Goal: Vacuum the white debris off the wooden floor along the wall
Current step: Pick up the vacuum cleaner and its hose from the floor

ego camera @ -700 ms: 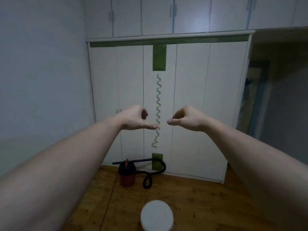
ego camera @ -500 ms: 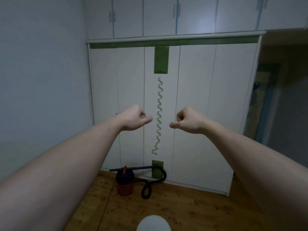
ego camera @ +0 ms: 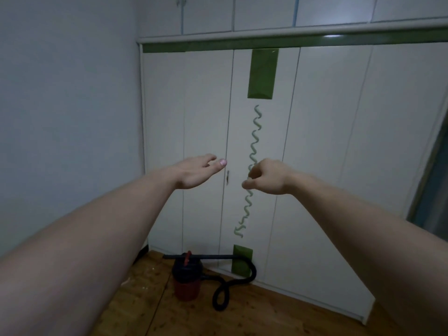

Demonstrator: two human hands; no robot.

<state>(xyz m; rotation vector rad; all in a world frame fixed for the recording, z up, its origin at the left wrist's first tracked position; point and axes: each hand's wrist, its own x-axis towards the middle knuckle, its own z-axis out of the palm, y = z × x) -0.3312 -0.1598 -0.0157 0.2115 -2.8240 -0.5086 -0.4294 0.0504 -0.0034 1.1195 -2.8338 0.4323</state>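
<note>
Just then the left hand (ego camera: 196,172) uncurled flat while the right hand (ego camera: 265,177) stayed fisted, both empty; the vacuum (ego camera: 188,278) sat untouched by the wardrobe (ego camera: 327,141), white debris (ego camera: 145,275) nearby, so cleaning hadn't begun.

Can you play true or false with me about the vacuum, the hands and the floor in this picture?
1. The vacuum cleaner stands on the wooden floor. True.
2. The left hand holds the black hose. False: it holds nothing, its fingers straight.
3. The right hand is curled and holds nothing. True.
4. The hose lies stretched out straight. False: it bends in a loop.
5. White debris lies left of the vacuum cleaner. True.
</note>
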